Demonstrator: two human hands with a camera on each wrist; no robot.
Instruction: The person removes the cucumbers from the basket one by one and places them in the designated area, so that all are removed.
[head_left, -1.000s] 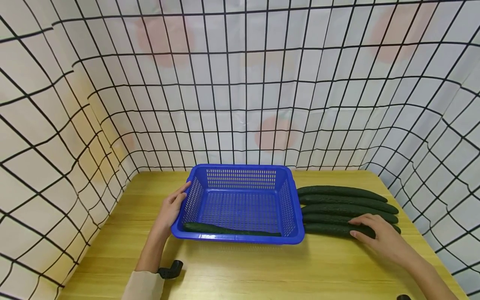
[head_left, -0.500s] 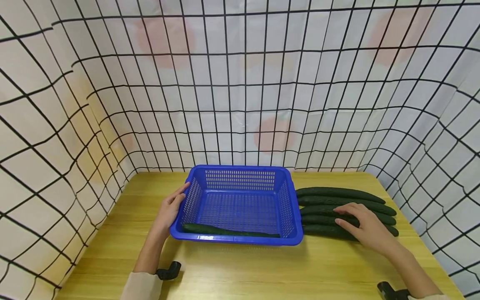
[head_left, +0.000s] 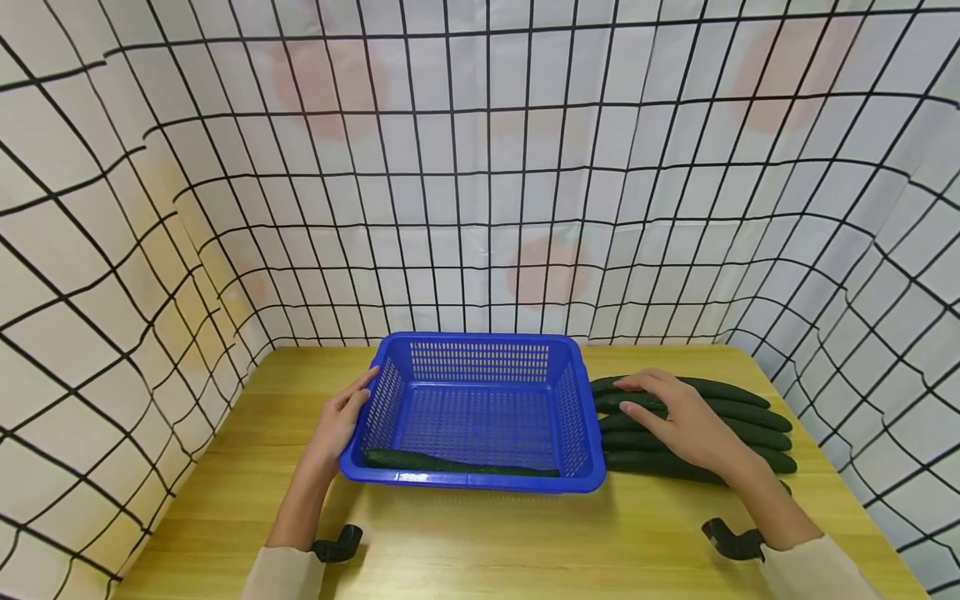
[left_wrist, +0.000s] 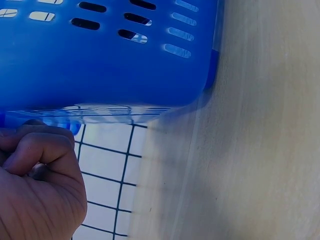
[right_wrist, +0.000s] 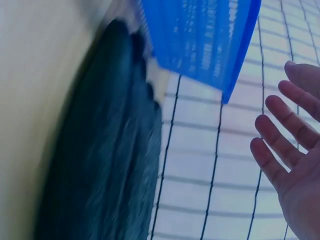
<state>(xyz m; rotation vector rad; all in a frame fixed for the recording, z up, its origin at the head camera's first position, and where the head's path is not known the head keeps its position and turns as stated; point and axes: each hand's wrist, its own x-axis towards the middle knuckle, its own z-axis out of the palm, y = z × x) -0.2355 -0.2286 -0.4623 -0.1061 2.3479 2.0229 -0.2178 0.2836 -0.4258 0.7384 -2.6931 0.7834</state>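
Note:
A blue plastic basket [head_left: 480,482] with slotted sides stands mid-table in the head view. One cucumber [head_left: 442,462] lies along its near side. My left hand [head_left: 339,425] grips the basket's left rim; the left wrist view shows curled fingers [left_wrist: 47,145] at the basket's edge. Several dark green cucumbers [head_left: 750,410] lie side by side to the right of the basket. Over them hovers my right hand [head_left: 681,423], fingers spread and holding nothing. In the right wrist view, a gap separates that hand [right_wrist: 300,165] from the cucumbers [right_wrist: 100,145].
A wooden table [head_left: 480,550] carries everything. White sheeting with a black grid [head_left: 480,192] walls in the back and both sides. Black wrist mounts [head_left: 339,543] sit on both wrists.
My right hand has moved left and away from me, from the nearest cucumber toward the farther ones, and lifted off. The left hand and basket stay almost in place.

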